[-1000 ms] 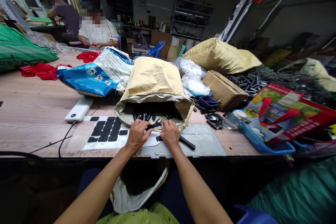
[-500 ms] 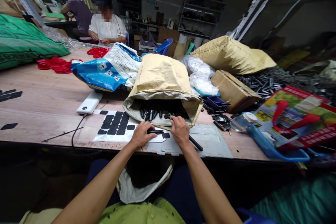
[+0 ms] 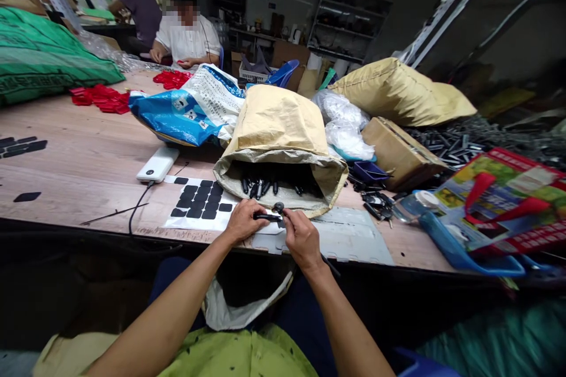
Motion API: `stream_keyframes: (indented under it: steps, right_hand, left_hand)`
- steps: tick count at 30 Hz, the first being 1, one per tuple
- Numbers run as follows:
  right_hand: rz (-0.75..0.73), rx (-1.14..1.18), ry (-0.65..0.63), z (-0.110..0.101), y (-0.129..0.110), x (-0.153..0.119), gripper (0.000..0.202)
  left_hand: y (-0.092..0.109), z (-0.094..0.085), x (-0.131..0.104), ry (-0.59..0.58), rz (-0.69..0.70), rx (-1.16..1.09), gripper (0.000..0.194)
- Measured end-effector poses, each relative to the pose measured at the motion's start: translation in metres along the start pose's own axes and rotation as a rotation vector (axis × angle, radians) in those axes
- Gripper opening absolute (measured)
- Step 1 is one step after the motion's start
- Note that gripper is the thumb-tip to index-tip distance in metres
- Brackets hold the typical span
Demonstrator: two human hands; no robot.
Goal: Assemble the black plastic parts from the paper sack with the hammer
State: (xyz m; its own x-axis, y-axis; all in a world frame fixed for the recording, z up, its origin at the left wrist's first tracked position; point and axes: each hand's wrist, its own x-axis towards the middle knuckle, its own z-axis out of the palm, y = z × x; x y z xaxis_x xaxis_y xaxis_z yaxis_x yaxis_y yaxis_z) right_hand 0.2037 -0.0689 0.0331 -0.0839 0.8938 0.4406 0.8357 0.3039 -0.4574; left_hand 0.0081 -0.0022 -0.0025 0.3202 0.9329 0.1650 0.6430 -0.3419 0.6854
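Observation:
My left hand [image 3: 241, 221] is closed on a slim black part [image 3: 267, 217], which points to the right. Close beside it, my right hand [image 3: 302, 240] pinches a small dark piece with a rounded head [image 3: 278, 207]. The two pieces are very near each other; I cannot tell whether they touch. Just behind my hands lies a tan paper sack [image 3: 283, 121], its mouth facing me, with several black handle-like pieces [image 3: 260, 188] inside. To the left is a white sheet with rows of black rounded-square pads [image 3: 197, 201]. A black rod [image 3: 331, 266] is partly hidden by my right wrist.
A white power bank [image 3: 158, 165] with a cable lies at left. At right are loose black parts [image 3: 378, 205], a clear jar [image 3: 415, 206], a blue tray [image 3: 455, 259] with a colourful bag, and a cardboard box [image 3: 400, 152]. Two people sit at the far left.
My right hand has drawn back from the sack's mouth with the small dark piece, bringing it beside the black part in my left hand. The whole view has shifted slightly.

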Motion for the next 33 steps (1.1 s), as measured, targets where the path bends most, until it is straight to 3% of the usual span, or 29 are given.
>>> stream_keyframes:
  steps: [3, 9, 15, 20, 24, 33]
  right_hand:
    - [0.014, -0.063, -0.062, 0.000, -0.002, -0.001, 0.028]
    - [-0.020, -0.009, -0.014, 0.001, -0.013, 0.006, 0.030]
    - [-0.038, -0.052, -0.110, 0.011, -0.017, 0.005, 0.027]
    - [0.025, -0.074, -0.003, 0.005, 0.002, 0.023, 0.026]
    - [0.088, -0.152, -0.020, 0.008, 0.024, 0.037, 0.024]
    - [0.096, -0.252, 0.009, 0.031, 0.040, 0.028, 0.022]
  left_hand:
    - [0.000, 0.000, 0.000, 0.000, -0.008, 0.005, 0.022]
    - [0.002, -0.002, 0.000, -0.001, 0.004, 0.003, 0.020]
    - [0.004, -0.005, -0.001, -0.019, 0.010, 0.027, 0.013]
    - [0.006, -0.007, -0.003, 0.001, 0.009, -0.002, 0.023]
    - [0.004, -0.007, -0.003, 0.015, 0.030, -0.035, 0.019]
    - [-0.013, -0.002, 0.000, -0.015, 0.068, -0.097, 0.014]
